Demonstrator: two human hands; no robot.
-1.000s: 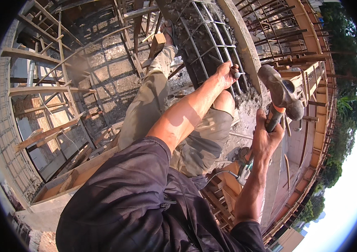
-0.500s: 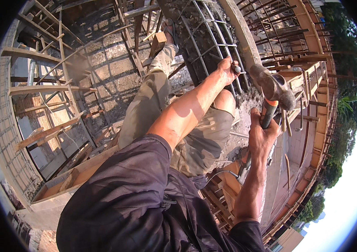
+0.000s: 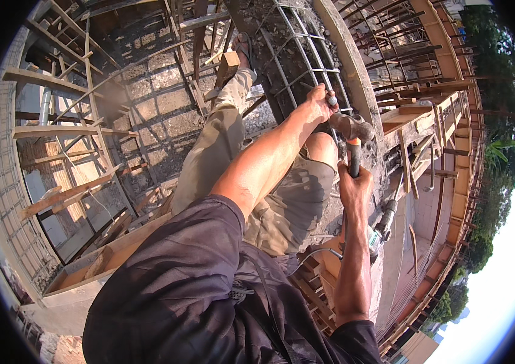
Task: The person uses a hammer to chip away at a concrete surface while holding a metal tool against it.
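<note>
My left hand [image 3: 317, 104] is closed round a short metal chisel [image 3: 333, 101], whose blunt round end sticks out by the thumb. The chisel's far end is hidden by the hand. Below and right of it, my right hand [image 3: 356, 184] grips the dark handle of a hammer [image 3: 352, 127] with an orange band near the head. The heavy, dusty head hangs close to the chisel's end; I cannot tell whether they touch. Just past my left hand, steel rebar [image 3: 309, 51] runs in a grid over rough, chipped concrete [image 3: 269, 54].
A corded power tool [image 3: 381, 228] lies beside my right forearm. A concrete ledge [image 3: 354, 60] borders the rebar on the right. Timber framing [image 3: 63, 130] stands over a drop on the left. A wood block [image 3: 228, 65] sits near my sandalled foot [image 3: 244, 50].
The hammer has swung left and slightly down, from right of the rebar to close by the chisel. My left hand has shifted slightly left. The power tool now shows more fully.
</note>
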